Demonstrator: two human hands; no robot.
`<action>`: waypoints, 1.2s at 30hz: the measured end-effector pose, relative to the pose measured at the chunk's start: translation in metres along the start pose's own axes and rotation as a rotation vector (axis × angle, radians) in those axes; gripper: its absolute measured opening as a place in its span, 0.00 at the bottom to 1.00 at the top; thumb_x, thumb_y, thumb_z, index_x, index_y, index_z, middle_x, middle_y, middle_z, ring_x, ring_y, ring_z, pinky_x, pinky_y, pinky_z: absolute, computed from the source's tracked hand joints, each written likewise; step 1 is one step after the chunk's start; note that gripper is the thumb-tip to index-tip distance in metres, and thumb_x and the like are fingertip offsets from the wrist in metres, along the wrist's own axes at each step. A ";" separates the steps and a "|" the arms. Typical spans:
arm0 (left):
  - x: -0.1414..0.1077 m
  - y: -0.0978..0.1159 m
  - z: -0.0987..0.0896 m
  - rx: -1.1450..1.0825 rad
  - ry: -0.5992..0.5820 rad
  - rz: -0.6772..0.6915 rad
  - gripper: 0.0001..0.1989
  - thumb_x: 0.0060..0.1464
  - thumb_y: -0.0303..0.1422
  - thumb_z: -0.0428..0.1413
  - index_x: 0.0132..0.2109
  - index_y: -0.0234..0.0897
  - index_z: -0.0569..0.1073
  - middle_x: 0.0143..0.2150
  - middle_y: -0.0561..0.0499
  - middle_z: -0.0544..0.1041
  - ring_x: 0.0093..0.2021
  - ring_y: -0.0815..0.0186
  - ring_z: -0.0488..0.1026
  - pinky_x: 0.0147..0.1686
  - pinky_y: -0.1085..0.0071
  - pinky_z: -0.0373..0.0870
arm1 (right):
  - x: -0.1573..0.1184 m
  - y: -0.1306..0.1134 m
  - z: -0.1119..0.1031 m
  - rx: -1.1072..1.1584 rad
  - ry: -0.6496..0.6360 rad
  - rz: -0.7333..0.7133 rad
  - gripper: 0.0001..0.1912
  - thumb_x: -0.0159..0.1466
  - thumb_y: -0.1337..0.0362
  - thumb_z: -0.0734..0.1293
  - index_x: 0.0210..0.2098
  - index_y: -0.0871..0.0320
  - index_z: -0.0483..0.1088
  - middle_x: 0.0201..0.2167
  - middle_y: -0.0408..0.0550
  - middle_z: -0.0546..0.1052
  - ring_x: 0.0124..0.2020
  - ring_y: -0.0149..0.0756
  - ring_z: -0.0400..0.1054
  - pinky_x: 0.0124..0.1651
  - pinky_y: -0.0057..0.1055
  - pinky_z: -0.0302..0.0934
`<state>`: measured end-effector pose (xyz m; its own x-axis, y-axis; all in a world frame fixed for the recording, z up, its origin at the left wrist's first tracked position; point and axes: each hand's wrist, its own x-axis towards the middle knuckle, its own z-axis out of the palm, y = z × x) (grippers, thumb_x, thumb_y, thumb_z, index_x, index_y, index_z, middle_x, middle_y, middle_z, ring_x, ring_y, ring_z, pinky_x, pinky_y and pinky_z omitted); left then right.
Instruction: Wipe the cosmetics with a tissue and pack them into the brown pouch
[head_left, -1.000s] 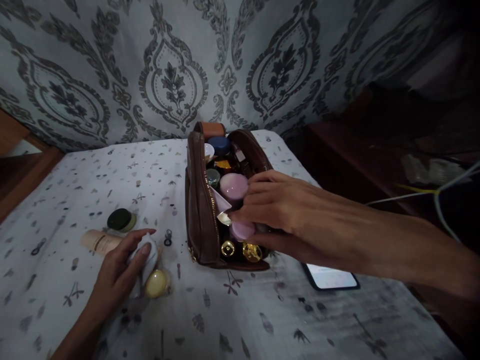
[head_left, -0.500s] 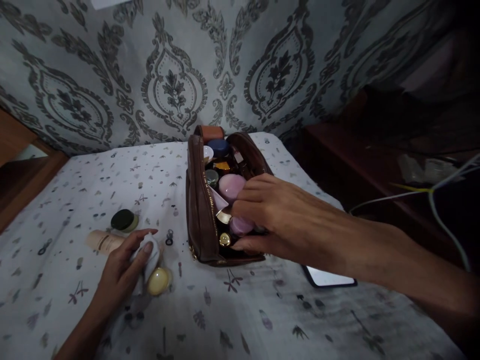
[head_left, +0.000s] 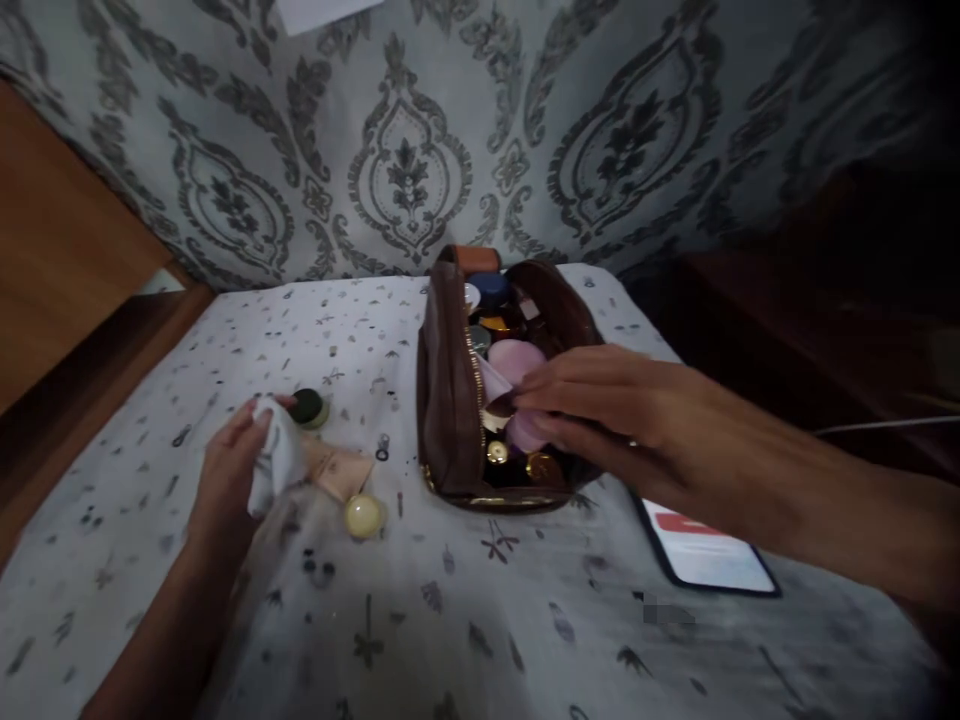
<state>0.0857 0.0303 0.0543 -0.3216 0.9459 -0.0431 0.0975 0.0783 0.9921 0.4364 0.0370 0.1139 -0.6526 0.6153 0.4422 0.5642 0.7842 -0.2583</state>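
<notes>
A brown zip-up toiletry bag (head_left: 455,400) stands unzipped on the patterned sheet, packed with cosmetics. My right hand (head_left: 622,410) reaches in from the right, fingers stretched out over the contents. Its fingertips are at a pink round container (head_left: 517,358) and a purple round one (head_left: 527,432); a firm grip does not show. Also inside are a lilac tube (head_left: 493,382), a gold-capped item (head_left: 497,453) and a blue lid (head_left: 489,288). My left hand (head_left: 229,460) is closed on a white cloth (head_left: 275,458), beside a beige tube (head_left: 341,470).
A dark-lidded jar (head_left: 307,407) and a small yellow round container (head_left: 364,516) lie left of the bag. A phone (head_left: 712,545) with a lit screen lies under my right forearm. Wooden furniture (head_left: 75,220) borders the left; a patterned curtain (head_left: 409,180) hangs behind.
The view has turned left. My right hand has lifted slightly off the bag's front contents, uncovering an amber item. My left hand, with the cloth, has moved left, away from the yellow container.
</notes>
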 end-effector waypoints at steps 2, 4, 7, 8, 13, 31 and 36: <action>0.010 0.012 -0.014 -0.122 0.115 0.060 0.20 0.47 0.44 0.63 0.43 0.36 0.77 0.23 0.58 0.64 0.20 0.73 0.58 0.17 0.78 0.55 | -0.005 -0.001 0.000 -0.040 0.029 -0.038 0.13 0.74 0.64 0.58 0.43 0.52 0.75 0.44 0.48 0.80 0.45 0.36 0.76 0.45 0.34 0.71; 0.021 0.018 -0.027 -0.166 0.183 0.089 0.17 0.44 0.41 0.64 0.40 0.34 0.77 0.24 0.58 0.64 0.21 0.74 0.58 0.18 0.78 0.54 | -0.011 -0.006 0.001 -0.063 0.119 -0.030 0.12 0.73 0.64 0.60 0.49 0.50 0.74 0.51 0.49 0.79 0.51 0.37 0.75 0.48 0.36 0.73; 0.036 0.014 -0.041 -0.083 0.187 0.122 0.16 0.43 0.40 0.64 0.37 0.34 0.75 0.26 0.58 0.64 0.23 0.74 0.58 0.21 0.78 0.54 | -0.017 -0.023 0.007 -0.018 0.276 0.027 0.12 0.72 0.65 0.62 0.51 0.47 0.73 0.48 0.48 0.80 0.51 0.37 0.75 0.52 0.38 0.73; 0.040 0.011 -0.044 -0.018 0.158 0.156 0.15 0.45 0.41 0.63 0.37 0.35 0.73 0.26 0.58 0.64 0.24 0.73 0.59 0.22 0.77 0.55 | -0.019 -0.031 0.010 0.003 0.307 0.056 0.12 0.72 0.66 0.62 0.51 0.47 0.73 0.47 0.48 0.80 0.50 0.37 0.75 0.52 0.38 0.73; 0.059 -0.003 -0.043 0.575 -0.014 0.491 0.13 0.58 0.43 0.54 0.39 0.37 0.72 0.31 0.54 0.71 0.32 0.67 0.67 0.34 0.72 0.63 | -0.018 -0.076 0.034 0.111 0.306 0.031 0.11 0.70 0.72 0.63 0.48 0.51 0.71 0.40 0.49 0.80 0.44 0.36 0.76 0.44 0.33 0.74; 0.051 -0.023 -0.045 1.194 -0.166 0.730 0.20 0.67 0.44 0.42 0.51 0.39 0.73 0.48 0.44 0.72 0.48 0.55 0.71 0.38 0.65 0.70 | 0.053 -0.126 0.174 0.134 -0.176 0.313 0.21 0.65 0.63 0.70 0.55 0.63 0.67 0.55 0.61 0.71 0.55 0.52 0.64 0.55 0.50 0.66; 0.051 -0.050 -0.062 1.210 -0.103 0.782 0.23 0.67 0.46 0.40 0.51 0.35 0.71 0.46 0.41 0.74 0.48 0.51 0.71 0.42 0.60 0.70 | 0.037 -0.123 0.186 0.121 -0.115 0.290 0.20 0.67 0.70 0.65 0.58 0.62 0.65 0.60 0.60 0.67 0.60 0.49 0.60 0.60 0.48 0.63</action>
<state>0.0058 0.0555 0.0096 0.2492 0.8846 0.3942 0.9531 -0.2961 0.0618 0.2489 -0.0213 0.0023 -0.5307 0.8137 0.2372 0.6752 0.5750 -0.4620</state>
